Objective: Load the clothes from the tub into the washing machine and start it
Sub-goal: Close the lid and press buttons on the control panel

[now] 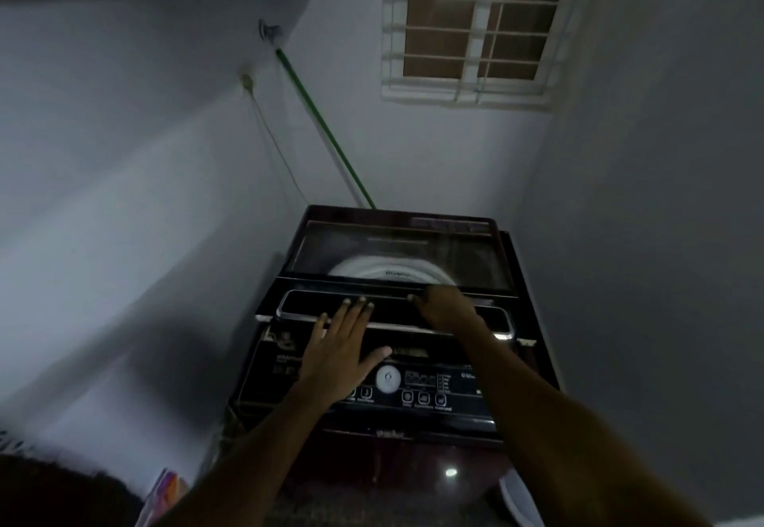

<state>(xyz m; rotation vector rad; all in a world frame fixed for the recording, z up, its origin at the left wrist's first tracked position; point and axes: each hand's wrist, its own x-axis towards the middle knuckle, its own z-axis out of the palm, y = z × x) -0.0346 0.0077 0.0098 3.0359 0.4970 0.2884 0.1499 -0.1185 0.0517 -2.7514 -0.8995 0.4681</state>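
- Low at the far left: a sliver of a colourful packet point(165, 489) against the wall; no clothes visible anywhere.
- Up the corner: a green hose point(326, 129), slanting down behind the washing machine point(289, 365).
- Left hand point(339, 357): spread flat, fingers straight and apart, fingertips resting on the near section of the lid point(413, 253), palm over the control panel point(454, 398); cannot tell whether touching it.
- Lid: down over the drum in the middle of the view, right under both sets of fingers, with a white drum ring visible through the far glass section.
- Judged stiff, smooth and fairly light, yet glass, so fragile and slippery under a flat palm; hinged across the middle, so best taken by the chrome-edged front lip point(434, 330) rather than the pane.
- Round dial point(388, 379): just beside the left thumb, between the two wrists, untouched.
- Right hand point(444, 305): at the fold between the two lid sections, near the left fingertips; blurred, so cannot tell whether curled over the edge or merely pressing.
- High on the right: a barred window point(475, 22).
- Low at the right edge: a white curved rim point(516, 501), possibly the tub; too cropped to say.
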